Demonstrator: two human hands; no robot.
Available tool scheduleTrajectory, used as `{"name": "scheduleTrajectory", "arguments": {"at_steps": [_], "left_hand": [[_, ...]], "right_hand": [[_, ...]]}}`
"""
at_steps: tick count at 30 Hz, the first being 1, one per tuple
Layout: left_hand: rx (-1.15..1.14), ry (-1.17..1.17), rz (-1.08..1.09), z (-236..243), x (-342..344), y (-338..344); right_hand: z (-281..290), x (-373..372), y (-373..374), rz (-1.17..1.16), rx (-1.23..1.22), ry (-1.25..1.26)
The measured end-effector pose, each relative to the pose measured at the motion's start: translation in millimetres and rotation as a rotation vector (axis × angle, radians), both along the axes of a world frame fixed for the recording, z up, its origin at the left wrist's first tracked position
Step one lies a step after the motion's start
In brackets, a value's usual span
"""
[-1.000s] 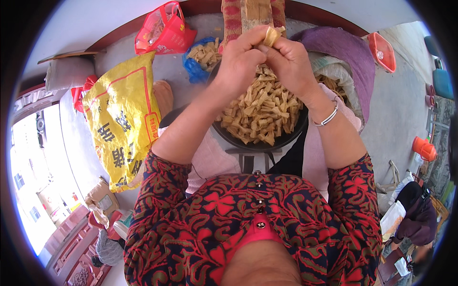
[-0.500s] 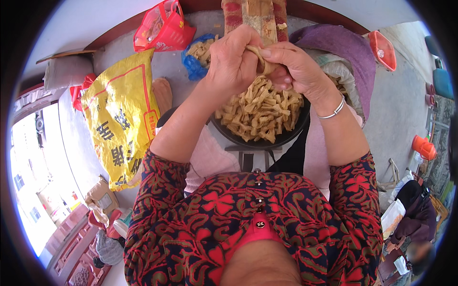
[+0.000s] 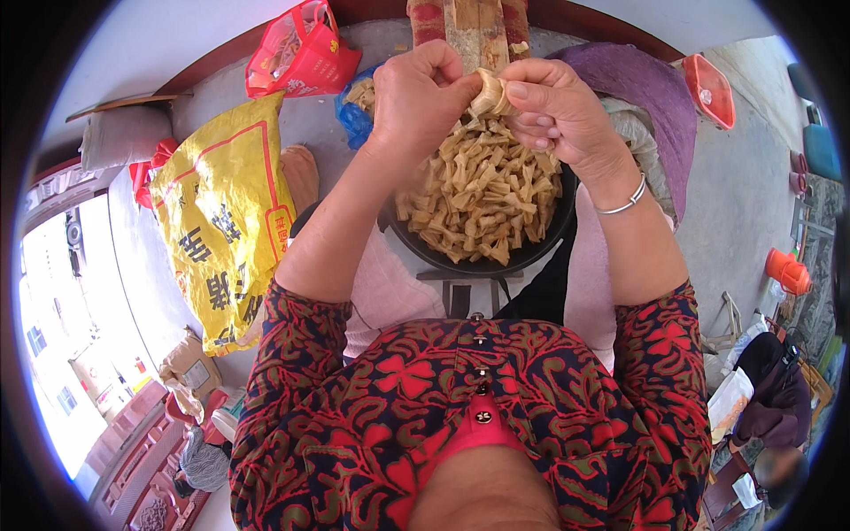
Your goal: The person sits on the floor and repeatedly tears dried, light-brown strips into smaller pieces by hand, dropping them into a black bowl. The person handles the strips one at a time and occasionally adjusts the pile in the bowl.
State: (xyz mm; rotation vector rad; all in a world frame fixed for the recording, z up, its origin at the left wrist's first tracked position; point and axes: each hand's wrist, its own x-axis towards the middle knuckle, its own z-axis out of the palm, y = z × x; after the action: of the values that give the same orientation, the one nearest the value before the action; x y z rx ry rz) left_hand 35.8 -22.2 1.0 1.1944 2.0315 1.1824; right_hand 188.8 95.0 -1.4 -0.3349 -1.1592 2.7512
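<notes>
Your large yellow woven plastic sack with a red border (image 3: 221,221) lies on the grey concrete floor (image 3: 744,203) at the left of the frame. Just right of it, in the centre, your round black shallow pan (image 3: 460,261) rests on your lap, heaped with pale tan knotted strips of dried bean curd (image 3: 482,195). At the upper left sits a red plastic carrier bag (image 3: 301,53), and a crumpled blue plastic bag (image 3: 354,115) lies below it, beside the pan. A small orange plastic container (image 3: 786,271) stands at the right edge. Your left hand (image 3: 416,93) and right hand (image 3: 553,106) meet above the far rim of the pan. Both sets of fingers are closed together on one tan bean curd strip (image 3: 487,91), pinched between the two hands at the upper centre. A thin silver bangle (image 3: 624,202) circles your right wrist.
</notes>
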Motion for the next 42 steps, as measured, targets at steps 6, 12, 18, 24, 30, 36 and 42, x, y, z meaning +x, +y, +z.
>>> {"name": "scheduleTrajectory", "arguments": {"at_steps": [6, 12, 18, 24, 30, 36, 42], "left_hand": [[0.261, -0.055, -0.239, -7, -5, -4], [-0.022, -0.237, -0.305, 7, -8, -5], [0.088, -1.118, -0.431, 17, -9, -11], [0.186, -0.969, -0.486, 12, -26, -18], [-0.169, 0.102, -0.390, 14, -32, -14], [0.039, 0.414, -0.487, -1, 1, -11], [-0.187, -0.124, -0.789, 13, -25, -14]], "right_hand": [[10, -3, -13, -0.186, 0.216, -0.105], [-3, -2, -4, -0.072, 0.376, 0.001], [13, 3, 2, -0.057, 0.622, 0.027], [13, 23, 29, -0.175, 0.950, 0.021], [-8, 12, 21, -0.103, 1.048, -0.144], [-7, 5, 12, -0.053, 1.118, -0.090], [3, 17, 18, -0.092, 1.110, -0.046]]}}
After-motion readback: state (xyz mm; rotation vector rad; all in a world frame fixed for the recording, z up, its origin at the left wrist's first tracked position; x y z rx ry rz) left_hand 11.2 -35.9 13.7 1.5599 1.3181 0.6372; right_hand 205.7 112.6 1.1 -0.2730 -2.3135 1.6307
